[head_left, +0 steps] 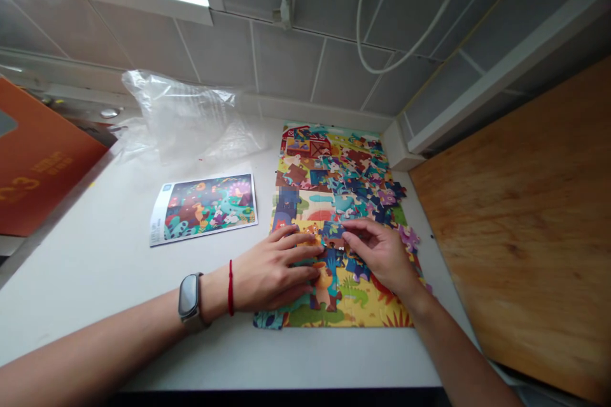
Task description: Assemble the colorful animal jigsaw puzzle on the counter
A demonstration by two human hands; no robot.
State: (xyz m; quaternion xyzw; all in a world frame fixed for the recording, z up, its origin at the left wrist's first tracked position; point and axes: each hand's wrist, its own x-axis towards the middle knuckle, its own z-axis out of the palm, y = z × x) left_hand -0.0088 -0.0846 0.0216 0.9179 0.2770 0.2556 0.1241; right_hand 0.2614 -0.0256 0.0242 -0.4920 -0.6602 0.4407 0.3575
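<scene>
A colourful jigsaw puzzle [372,315] with a farm and animal picture lies flat on the white table, many loose pieces [358,168] heaped over its upper half. My left hand [272,272] rests on its left side, fingers stretched out and slightly spread. Thumb and forefinger of my right hand [384,255] pinch a dark blue puzzle piece [333,233] with green leaves, just above or on the puzzle's middle. Near my right wrist, a purple piece [409,238] lies at the puzzle's right edge. Part of the puzzle is hidden under both hands.
Left of the puzzle lies a reference picture card [210,206]. Behind it sits a crumpled clear plastic bag [186,117], with an orange box [42,162] at far left. A wooden panel [520,216] borders the right side. A white cable [365,54] hangs before the tiled wall.
</scene>
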